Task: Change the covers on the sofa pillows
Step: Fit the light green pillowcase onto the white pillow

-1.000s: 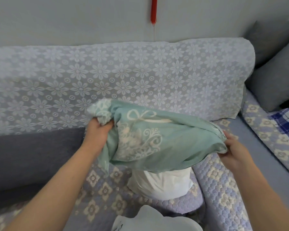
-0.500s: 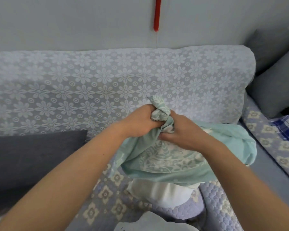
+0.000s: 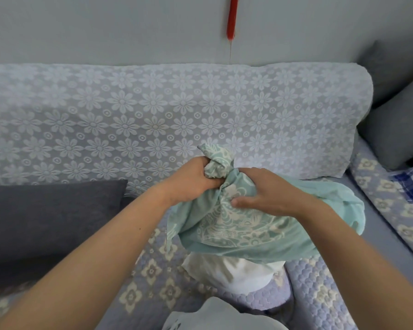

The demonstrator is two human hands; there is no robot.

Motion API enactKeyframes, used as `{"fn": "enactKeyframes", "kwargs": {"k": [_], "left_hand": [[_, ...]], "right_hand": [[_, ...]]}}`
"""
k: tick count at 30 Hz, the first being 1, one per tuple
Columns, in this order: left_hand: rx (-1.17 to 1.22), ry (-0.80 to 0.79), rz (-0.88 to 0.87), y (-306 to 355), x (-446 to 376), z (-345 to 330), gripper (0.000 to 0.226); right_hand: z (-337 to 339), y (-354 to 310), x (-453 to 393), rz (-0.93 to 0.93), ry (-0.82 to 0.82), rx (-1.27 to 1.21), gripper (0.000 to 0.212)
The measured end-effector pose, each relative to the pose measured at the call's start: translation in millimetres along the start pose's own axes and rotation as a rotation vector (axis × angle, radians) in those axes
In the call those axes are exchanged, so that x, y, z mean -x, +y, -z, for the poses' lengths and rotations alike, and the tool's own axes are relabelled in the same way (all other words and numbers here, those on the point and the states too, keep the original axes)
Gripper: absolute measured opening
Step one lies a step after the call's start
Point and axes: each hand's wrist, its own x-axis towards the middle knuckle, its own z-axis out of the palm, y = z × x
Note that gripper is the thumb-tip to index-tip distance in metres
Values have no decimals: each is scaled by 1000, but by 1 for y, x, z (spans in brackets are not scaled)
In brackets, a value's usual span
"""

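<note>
Readable text: you have none in view.
Teal pillow cover (image 3: 248,225): white floral pattern only, no lettering.
White item at the bottom edge (image 3: 215,315): dark marks, too blurred to read.

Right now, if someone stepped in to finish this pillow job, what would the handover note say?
Left hand: grip closed round a bunched corner of the mint-green patterned pillow cover, which is held up over the sofa seat.
Right hand: fingers curled on the cover just beside the left hand, gathering the fabric.
White pillow insert: its lower end sticks out below the cover's open bottom and sits on the seat.
Dark grey cushion lies at the left; a white item at the bottom edge cannot be identified.
Done: the cover sits over the insert's upper part.
Left: whether the cover is going on or coming off cannot be told; finish that.
</note>
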Motion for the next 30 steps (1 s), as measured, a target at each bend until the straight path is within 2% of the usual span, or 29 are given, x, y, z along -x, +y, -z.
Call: {"fn": "enactKeyframes", "kwargs": {"k": [1, 4, 6, 8, 9, 10, 12, 13, 16, 18, 20, 22, 26, 28, 30], "left_hand": [[-16, 17, 7, -1, 1, -1, 32], [7, 42, -1, -3, 2, -4, 36], [85, 51, 2, -8, 5, -2, 52], [5, 9, 60, -27, 11, 0, 76], [-83, -32, 115, -45, 13, 0, 79], [-175, -79, 167, -64, 16, 0, 69], [-289, -86, 236, -106, 20, 2, 23], [-268, -21, 260, -119, 22, 5, 11], [-146, 311, 272, -129, 19, 29, 18], [-147, 526, 209, -116, 10, 49, 16], [-196, 666, 114, -96, 1, 66, 11], [-238, 733, 29, -77, -8, 76, 14], [-333, 726, 44, -59, -16, 83, 17], [-242, 687, 172, -59, -18, 81, 18], [-60, 507, 374, -58, -14, 64, 19]], "right_hand": [[-6, 2, -4, -6, 21, 71, 65], [-16, 1, -9, -11, 101, 145, 19], [-13, 1, -8, -45, 186, 100, 9], [-5, 8, -7, -122, 261, 10, 8], [0, 10, -6, -162, 285, -35, 10], [5, 14, -5, -200, 295, -71, 13], [14, 22, -2, -241, 287, -116, 16], [18, 24, -1, -252, 280, -123, 15], [20, 33, 0, -291, 268, -138, 17], [21, 33, 0, -305, 280, -159, 18], [22, 32, 0, -312, 285, -178, 18], [23, 30, -1, -320, 280, -178, 18], [24, 29, -2, -325, 272, -177, 20], [23, 29, -2, -326, 271, -181, 21], [19, 27, -5, -330, 275, -173, 19]]}}
